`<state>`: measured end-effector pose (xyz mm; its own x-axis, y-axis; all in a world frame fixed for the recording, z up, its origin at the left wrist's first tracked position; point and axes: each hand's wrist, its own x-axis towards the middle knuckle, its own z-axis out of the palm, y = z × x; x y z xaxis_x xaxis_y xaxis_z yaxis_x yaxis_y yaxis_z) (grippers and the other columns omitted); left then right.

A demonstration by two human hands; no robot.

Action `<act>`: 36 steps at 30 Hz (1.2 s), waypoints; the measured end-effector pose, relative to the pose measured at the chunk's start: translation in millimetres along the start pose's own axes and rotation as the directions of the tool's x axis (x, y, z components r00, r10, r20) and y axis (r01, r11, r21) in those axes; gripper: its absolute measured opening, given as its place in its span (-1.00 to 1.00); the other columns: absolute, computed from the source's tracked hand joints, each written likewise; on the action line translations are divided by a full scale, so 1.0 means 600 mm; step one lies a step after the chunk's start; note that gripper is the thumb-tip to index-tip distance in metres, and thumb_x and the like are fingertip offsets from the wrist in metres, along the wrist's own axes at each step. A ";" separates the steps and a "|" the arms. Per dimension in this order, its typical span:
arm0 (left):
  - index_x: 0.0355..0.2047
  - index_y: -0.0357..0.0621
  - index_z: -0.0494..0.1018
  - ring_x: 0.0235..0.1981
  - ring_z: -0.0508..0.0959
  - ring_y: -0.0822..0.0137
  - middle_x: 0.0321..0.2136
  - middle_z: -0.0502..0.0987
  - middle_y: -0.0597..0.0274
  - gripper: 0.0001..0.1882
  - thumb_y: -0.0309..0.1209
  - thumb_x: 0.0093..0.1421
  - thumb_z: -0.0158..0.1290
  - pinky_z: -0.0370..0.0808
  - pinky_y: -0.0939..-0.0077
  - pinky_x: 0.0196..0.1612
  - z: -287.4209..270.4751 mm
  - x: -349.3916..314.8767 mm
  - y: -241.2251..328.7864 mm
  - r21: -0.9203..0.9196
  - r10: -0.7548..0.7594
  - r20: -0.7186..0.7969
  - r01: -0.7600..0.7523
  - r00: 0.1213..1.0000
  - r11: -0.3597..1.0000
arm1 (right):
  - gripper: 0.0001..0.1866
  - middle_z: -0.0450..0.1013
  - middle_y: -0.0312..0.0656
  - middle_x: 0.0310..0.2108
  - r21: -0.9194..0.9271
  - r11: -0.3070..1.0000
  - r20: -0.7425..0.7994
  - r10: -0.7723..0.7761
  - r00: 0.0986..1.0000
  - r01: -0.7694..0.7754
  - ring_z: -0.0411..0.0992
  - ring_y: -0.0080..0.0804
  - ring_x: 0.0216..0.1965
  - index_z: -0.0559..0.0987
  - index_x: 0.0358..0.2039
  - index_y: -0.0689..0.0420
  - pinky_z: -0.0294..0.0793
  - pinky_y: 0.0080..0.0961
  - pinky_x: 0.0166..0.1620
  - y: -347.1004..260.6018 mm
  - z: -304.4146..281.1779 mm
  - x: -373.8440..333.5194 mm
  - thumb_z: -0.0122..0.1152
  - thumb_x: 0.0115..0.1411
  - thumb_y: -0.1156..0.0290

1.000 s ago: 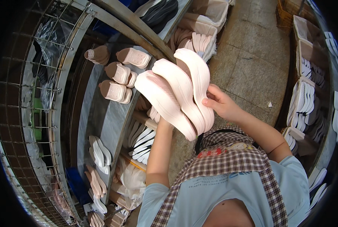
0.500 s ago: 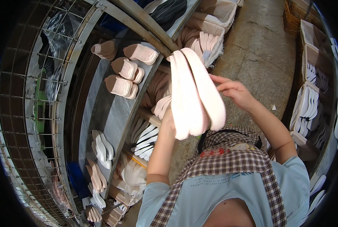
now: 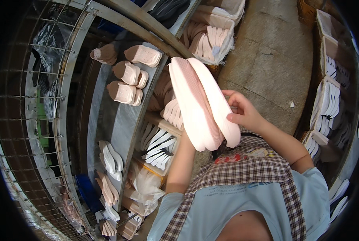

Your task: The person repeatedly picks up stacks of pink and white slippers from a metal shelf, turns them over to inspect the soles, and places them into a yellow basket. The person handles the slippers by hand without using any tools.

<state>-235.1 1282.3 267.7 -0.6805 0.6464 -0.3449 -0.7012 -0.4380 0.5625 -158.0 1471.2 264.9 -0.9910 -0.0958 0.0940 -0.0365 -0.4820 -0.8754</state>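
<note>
A stack of pale pink shoe soles is held up in front of my chest. My left hand is behind it, mostly hidden, with just the wrist and forearm showing below. One sole stands apart on the stack's right side, with a narrow gap along it. My right hand has its thumb and curled fingers on this sole's right edge. Ribbed sidewalls show between the smooth pale faces.
A metal shelf on the left carries pink and white soles. Below and behind it, bins hold more soles. A wire mesh guard bounds the far left. More lined bins line the aisle's right side, beyond the concrete floor.
The stack has tilted and turned, showing more of the ribbed side. My right hand has shifted slightly lower, its thumb now against the right sole. The view has moved a little.
</note>
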 end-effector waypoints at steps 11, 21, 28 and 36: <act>0.11 -0.18 0.19 -0.22 0.46 0.08 -0.22 0.41 -0.01 -0.38 -0.09 0.16 0.05 0.56 0.21 -0.13 0.000 -0.041 -0.008 -0.535 0.301 0.302 -0.100 0.905 0.839 | -0.25 0.40 0.08 -0.04 0.758 0.647 -0.031 0.160 0.987 -0.081 0.51 -0.14 -0.16 0.16 0.20 0.23 0.58 -0.30 -0.12 -0.002 -0.032 0.000 -0.10 -0.06 0.22; -0.08 -0.23 0.24 -0.45 0.32 0.44 -0.45 0.28 0.29 -0.59 -0.18 0.22 -0.03 0.37 0.58 -0.43 0.017 -0.021 -0.017 -0.179 0.400 0.105 -0.378 0.910 0.908 | -0.27 0.35 0.16 0.00 0.858 0.474 0.133 0.166 0.977 -0.197 0.42 -0.02 -0.05 0.19 0.17 0.26 0.43 -0.17 0.05 0.071 -0.040 0.001 -0.14 -0.11 0.32; 0.25 -0.26 0.00 -0.42 0.30 0.46 -0.45 0.25 0.32 -0.27 -0.09 0.21 -0.06 0.30 0.58 -0.34 -0.002 -0.017 0.009 -0.571 0.419 0.328 -0.175 0.847 0.802 | -0.29 0.39 0.14 -0.04 0.877 0.442 0.061 0.288 0.956 -0.189 0.46 0.04 -0.10 0.22 0.15 0.25 0.49 0.00 -0.04 0.066 -0.066 -0.009 -0.13 -0.10 0.31; 0.23 -0.21 0.04 -0.13 0.41 0.33 -0.16 0.41 0.18 -0.34 -0.19 0.22 -0.01 0.38 0.45 -0.06 0.003 -0.025 -0.003 0.022 0.449 -0.190 -0.454 0.873 0.891 | -0.18 0.31 0.12 0.06 0.688 0.711 -0.034 0.233 0.972 -0.147 0.42 -0.01 -0.04 0.13 0.22 0.20 0.44 -0.15 0.05 0.070 -0.035 0.013 -0.09 -0.18 0.32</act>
<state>-223.1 1274.3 273.3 -0.9495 0.2487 -0.1914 -0.3113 -0.6700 0.6739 -169.7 1468.7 219.1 -0.9760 -0.1761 -0.1284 0.2082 -0.9277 -0.3098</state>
